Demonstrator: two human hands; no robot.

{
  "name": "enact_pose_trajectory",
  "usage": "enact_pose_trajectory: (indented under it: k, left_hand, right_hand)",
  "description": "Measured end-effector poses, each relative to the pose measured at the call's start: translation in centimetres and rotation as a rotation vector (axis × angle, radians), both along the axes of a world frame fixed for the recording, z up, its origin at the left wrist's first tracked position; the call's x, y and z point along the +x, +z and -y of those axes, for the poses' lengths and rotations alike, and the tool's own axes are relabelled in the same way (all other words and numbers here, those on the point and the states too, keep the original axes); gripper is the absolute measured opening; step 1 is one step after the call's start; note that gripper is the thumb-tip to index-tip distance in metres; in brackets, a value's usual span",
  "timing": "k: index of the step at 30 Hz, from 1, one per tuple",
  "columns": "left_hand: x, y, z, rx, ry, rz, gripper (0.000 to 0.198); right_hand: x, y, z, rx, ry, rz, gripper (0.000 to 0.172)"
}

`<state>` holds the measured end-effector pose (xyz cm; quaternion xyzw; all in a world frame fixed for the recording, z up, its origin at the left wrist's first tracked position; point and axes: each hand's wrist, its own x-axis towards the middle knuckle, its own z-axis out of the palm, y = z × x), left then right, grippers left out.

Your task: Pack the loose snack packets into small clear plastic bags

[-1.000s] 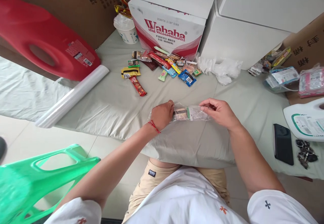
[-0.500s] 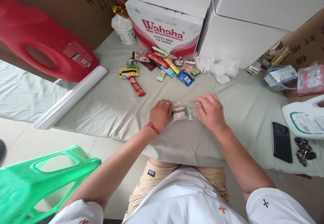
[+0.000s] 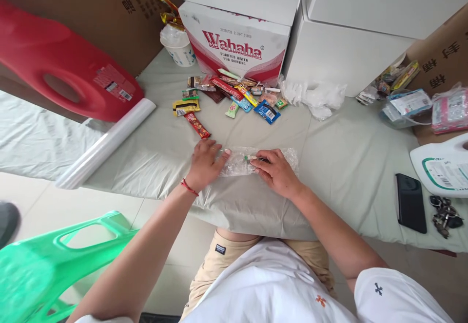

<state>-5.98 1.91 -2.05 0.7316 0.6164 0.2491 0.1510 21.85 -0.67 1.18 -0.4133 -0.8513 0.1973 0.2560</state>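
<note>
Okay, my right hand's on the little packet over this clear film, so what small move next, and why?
I'd probably smooth the left end of the clear film with your left hand: that end looks crinkled, the left hand is right at it, and your right hand has its fingers on the packet.

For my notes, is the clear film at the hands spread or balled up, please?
Spread, though crinkled: the clear film lies in a strip, showing on both sides of the right hand.
</note>
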Motion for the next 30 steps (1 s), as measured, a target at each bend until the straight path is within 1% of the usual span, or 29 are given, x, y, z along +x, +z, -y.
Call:
enact_pose_trajectory:
  k: [1,2,4,6,8,10,12,13,15,17,18,20,22,23,25,26,27,28,30]
  left_hand:
    - [0.3,0.0,0.4,-0.031,-0.007,-0.032,0.038]
    - [0.6,0.2,0.9,-0.059,0.013,-0.071,0.037]
    - [1.1,0.9,1.5,-0.121,0.039,-0.125,0.027]
    - [1.1,2.3,1.8,-0.188,0.023,-0.121,0.020]
    - [0.9,4.0,1.9,-0.279,0.019,-0.045,0.020]
    - [1.3,5.8,1.9,-0.404,0.038,0.157,0.023]
    - [2.5,7.3,1.9,-0.519,0.047,0.469,0.030]
    - [3.4,7.8,1.9,-0.551,0.040,0.623,0.033]
    - [5.7,8.2,1.7,-0.565,0.034,0.833,0.037]
    - [8.1,7.8,1.3,-0.565,0.024,0.916,0.034]
    - [9.1,7.3,1.2,-0.574,0.003,0.915,0.029]
    - [10.6,6.3,1.0,-0.565,-0.045,0.845,0.022]
    - [11.2,5.4,1.1,-0.511,-0.082,0.732,0.025]
    - [11.3,5.1,1.3,-0.465,-0.099,0.659,0.028]
    - [11.4,4.8,1.9,-0.366,-0.142,0.471,0.033]
    - [11.5,4.7,2.3,-0.324,-0.161,0.356,0.035]
    - [11.6,4.7,2.7,-0.294,-0.171,0.240,0.037]
    - [11.8,4.7,3.1,-0.276,-0.172,0.139,0.040]
    - [12.3,4.9,3.6,-0.261,-0.160,0.014,0.045]
  right_hand:
    - [0.0,-0.1,0.0,-0.002,-0.004,-0.008,0.028]
    - [0.0,-0.2,0.0,-0.005,-0.007,-0.019,0.027]
    - [0.1,-0.4,0.0,-0.006,-0.010,-0.054,0.027]
    - [0.1,-0.6,0.0,-0.011,-0.015,-0.099,0.027]
    - [0.2,-0.7,0.0,-0.029,-0.028,-0.141,0.029]
    - [0.2,-0.7,-0.1,-0.059,-0.048,-0.171,0.030]
    - [0.2,-0.8,-0.1,-0.102,-0.070,-0.195,0.029]
    - [0.2,-0.8,-0.2,-0.128,-0.079,-0.209,0.030]
    - [0.0,-0.9,-0.3,-0.182,-0.088,-0.245,0.033]
    - [-0.1,-1.1,-0.4,-0.230,-0.103,-0.273,0.038]
    - [-0.2,-1.2,-0.4,-0.247,-0.117,-0.280,0.041]
    - [-0.1,-1.3,-0.5,-0.282,-0.145,-0.298,0.052]
    - [0.4,-1.3,-0.6,-0.348,-0.132,-0.355,0.065]
    - [0.8,-1.3,-0.7,-0.393,-0.117,-0.403,0.067]
    - [2.1,-1.2,-1.0,-0.456,-0.136,-0.506,0.062]
    - [2.9,-1.1,-1.1,-0.447,-0.193,-0.539,0.056]
    - [3.8,-1.0,-1.4,-0.406,-0.282,-0.545,0.050]
    - [4.6,-1.0,-1.6,-0.338,-0.383,-0.516,0.046]
    - [6.1,-1.2,-2.1,-0.185,-0.544,-0.361,0.047]
